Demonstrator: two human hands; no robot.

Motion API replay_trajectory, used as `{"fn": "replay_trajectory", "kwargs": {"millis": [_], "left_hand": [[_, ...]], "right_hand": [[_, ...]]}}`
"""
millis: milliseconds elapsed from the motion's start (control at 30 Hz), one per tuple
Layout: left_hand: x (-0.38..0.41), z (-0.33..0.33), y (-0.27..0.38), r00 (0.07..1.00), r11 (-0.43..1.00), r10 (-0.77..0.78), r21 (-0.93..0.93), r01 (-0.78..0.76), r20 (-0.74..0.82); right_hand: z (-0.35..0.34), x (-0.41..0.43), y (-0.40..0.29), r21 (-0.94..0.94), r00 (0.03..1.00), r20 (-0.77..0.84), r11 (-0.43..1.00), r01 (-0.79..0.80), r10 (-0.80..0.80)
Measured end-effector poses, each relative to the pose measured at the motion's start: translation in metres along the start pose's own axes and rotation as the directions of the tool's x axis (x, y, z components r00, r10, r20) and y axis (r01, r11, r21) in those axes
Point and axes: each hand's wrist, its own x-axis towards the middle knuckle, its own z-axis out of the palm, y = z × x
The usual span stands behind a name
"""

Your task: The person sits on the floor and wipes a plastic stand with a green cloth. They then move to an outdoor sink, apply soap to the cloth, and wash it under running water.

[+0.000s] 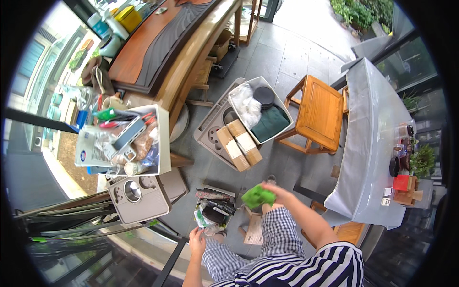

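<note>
My right hand (280,193) grips a crumpled green cloth (259,196), raised above my lap. Down to the left, my left hand (197,242) is by the near corner of a small bin (230,196) on the floor. Whether its fingers grip the rim or only rest close to it, I cannot tell. Inside the bin are a black wrapped bundle (220,207), a dark pouch (212,214), a reddish patterned item (214,194) and a white-and-green packet (201,218). A small wooden stool (254,229) stands between my legs.
Ahead, a white bin (288,125) and two cardboard boxes (239,145) rest on a grey-beige tray unit (202,134). A cluttered white bin (164,143) is at left, near a long wooden table (195,46). A wooden stool (320,111) and a covered table (362,143) stand right.
</note>
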Motion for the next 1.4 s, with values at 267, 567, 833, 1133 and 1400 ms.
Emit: {"fn": "replay_trajectory", "kwargs": {"millis": [267, 567, 833, 1133, 1400], "left_hand": [[0.03, 0.038, 0.15, 0.988, 0.985, -0.145, -0.104, 0.139, -0.055], [0.074, 0.037, 0.269, 0.997, 0.991, -0.069, 0.116, 0.065, 0.033], [0.059, -0.009, 0.251, 0.995, 0.891, -0.093, 0.448, 0.068, 0.035], [0.1, 0.023, 0.28, 0.993, 0.897, -0.039, 0.442, -0.015, 0.113], [0.178, 0.057, 0.315, 0.996, 0.954, 0.08, 0.286, -0.086, 0.032]], "right_hand": [[-0.244, -0.028, -0.108, 0.497, 0.908, -0.374, 0.785, 0.37, -0.191], [-0.395, -0.016, -0.154, 0.632, 0.853, -0.49, 0.601, 0.489, -0.179], [-0.458, 0.006, -0.144, 0.644, 0.82, -0.536, 0.531, 0.551, -0.201], [-0.448, 0.018, -0.146, 0.653, 0.716, -0.689, 0.332, 0.681, -0.114], [-0.501, -0.008, -0.131, 0.585, 0.691, -0.689, 0.395, 0.708, -0.218]]}}
